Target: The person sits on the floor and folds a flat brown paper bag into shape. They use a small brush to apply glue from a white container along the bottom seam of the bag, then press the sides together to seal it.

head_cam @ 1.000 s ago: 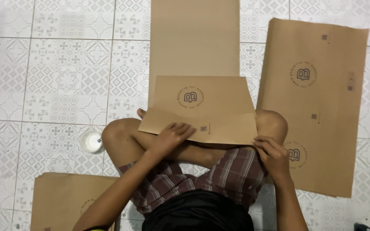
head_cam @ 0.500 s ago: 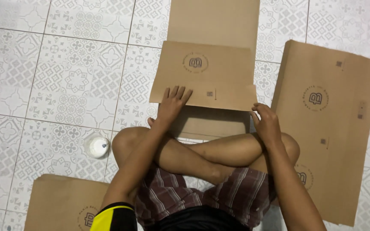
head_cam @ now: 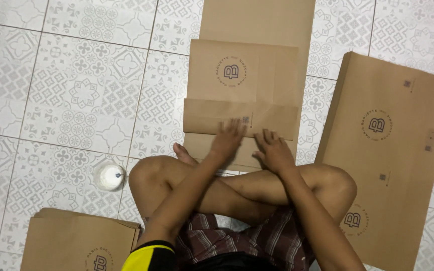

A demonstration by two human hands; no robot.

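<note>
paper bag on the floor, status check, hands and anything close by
Left hand and right hand flat on folded brown paper bag. Small white cup beside left knee.

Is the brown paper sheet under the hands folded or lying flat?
Folded: the brown paper sheet shows a turned-up band crossing it, pressed by the left hand and right hand.

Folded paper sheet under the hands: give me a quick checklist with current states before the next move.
1. Left hand flat on the flap: ok.
2. Right hand pressing the sheet's lower edge: ok.
3. Flap folded straight across the sheet: ok.
4. Crease fully pressed beneath the hands: cannot tell.
5. Glue pot off the paper, on the floor tiles: ok.
6. Spare sheets not overlapping the folded one: ok.
</note>
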